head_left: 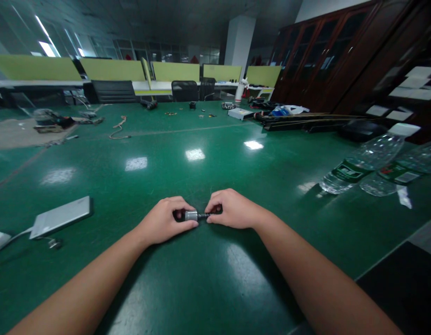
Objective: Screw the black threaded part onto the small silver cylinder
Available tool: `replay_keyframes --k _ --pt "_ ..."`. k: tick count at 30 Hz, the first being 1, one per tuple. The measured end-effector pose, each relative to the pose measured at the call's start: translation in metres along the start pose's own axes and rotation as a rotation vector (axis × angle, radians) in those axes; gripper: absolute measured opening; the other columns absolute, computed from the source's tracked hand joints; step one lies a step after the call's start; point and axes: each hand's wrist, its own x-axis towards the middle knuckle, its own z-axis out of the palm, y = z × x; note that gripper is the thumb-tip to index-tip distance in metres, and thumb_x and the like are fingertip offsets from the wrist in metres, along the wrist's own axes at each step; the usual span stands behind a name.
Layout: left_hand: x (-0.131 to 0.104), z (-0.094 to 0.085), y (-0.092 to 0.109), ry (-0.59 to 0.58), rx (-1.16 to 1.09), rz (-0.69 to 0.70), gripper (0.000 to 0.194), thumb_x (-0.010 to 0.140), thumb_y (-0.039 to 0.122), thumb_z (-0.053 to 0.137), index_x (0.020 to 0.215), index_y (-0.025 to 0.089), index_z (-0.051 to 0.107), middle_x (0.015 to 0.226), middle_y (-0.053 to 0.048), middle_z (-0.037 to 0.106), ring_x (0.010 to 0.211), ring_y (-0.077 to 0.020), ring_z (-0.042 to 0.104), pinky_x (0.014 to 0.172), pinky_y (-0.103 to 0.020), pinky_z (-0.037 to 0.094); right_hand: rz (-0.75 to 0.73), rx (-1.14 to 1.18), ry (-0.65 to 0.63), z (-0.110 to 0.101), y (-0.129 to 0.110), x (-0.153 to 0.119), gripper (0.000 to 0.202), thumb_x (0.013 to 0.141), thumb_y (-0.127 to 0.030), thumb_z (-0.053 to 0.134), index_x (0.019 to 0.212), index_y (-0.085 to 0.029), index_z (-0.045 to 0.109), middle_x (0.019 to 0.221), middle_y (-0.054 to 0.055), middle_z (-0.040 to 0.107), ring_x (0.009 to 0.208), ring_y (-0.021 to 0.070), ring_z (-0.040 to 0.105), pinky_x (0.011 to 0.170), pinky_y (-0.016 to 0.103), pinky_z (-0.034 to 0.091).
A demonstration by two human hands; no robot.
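Observation:
Just above the green table [187, 274], near the middle of the view, a small silver cylinder [191, 215] lies between the thumb and fingers of my left hand [168, 219]. A thin dark shaft [203, 216] runs from the cylinder's right end toward my right hand [232, 209]. My right thumb and fingertips pinch the shaft's far end. Cylinder and shaft lie in one line, roughly level. Whether they are joined as one piece is too small to tell.
A grey flat box [62, 217] with a cable lies at the left. Two clear bottles [365, 160] [407, 167] stand at the right. Further back are a cord [119, 128], dark strips [299, 122] and a white box [240, 113].

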Motion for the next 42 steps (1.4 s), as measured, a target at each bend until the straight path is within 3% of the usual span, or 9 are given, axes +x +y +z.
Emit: replay_keyframes --k 11,24,37,42 --pt "0.001 0.000 0.000 -0.001 -0.004 0.006 0.026 0.081 0.040 0.071 0.097 0.020 0.075 0.083 -0.003 0.067 0.073 -0.0152 0.060 0.066 -0.025 0.044 0.031 0.014 -0.018 -0.004 0.004 -0.002 0.014 0.074 -0.021 0.075 0.088 -0.019 0.077 0.080 0.002 0.067 0.072 0.0123 0.059 0.064 0.024 0.041" --pt "0.001 0.000 0.002 0.009 -0.013 -0.016 0.027 0.080 0.040 0.072 0.096 0.020 0.075 0.082 -0.004 0.068 0.072 -0.0155 0.060 0.067 -0.026 0.045 0.228 0.055 -0.092 -0.022 0.015 -0.012 0.013 0.069 -0.019 0.075 0.082 -0.018 0.076 0.072 0.001 0.069 0.064 0.0131 0.060 0.057 0.024 0.042" --pt "0.002 0.000 0.002 -0.003 -0.012 -0.017 0.026 0.080 0.039 0.072 0.097 0.020 0.075 0.082 -0.003 0.067 0.073 -0.0154 0.060 0.066 -0.025 0.044 0.120 0.090 -0.043 -0.011 0.006 -0.006 0.016 0.073 -0.021 0.074 0.088 -0.018 0.076 0.078 0.002 0.071 0.069 0.0130 0.061 0.062 0.024 0.045" --pt "0.002 0.001 0.000 0.002 -0.014 -0.002 0.025 0.080 0.038 0.072 0.097 0.020 0.075 0.082 -0.003 0.067 0.073 -0.0152 0.060 0.067 -0.025 0.044 0.062 0.279 0.027 0.003 0.003 0.000 0.036 0.071 -0.007 0.067 0.106 -0.016 0.072 0.089 0.003 0.073 0.075 0.0119 0.063 0.072 0.024 0.049"
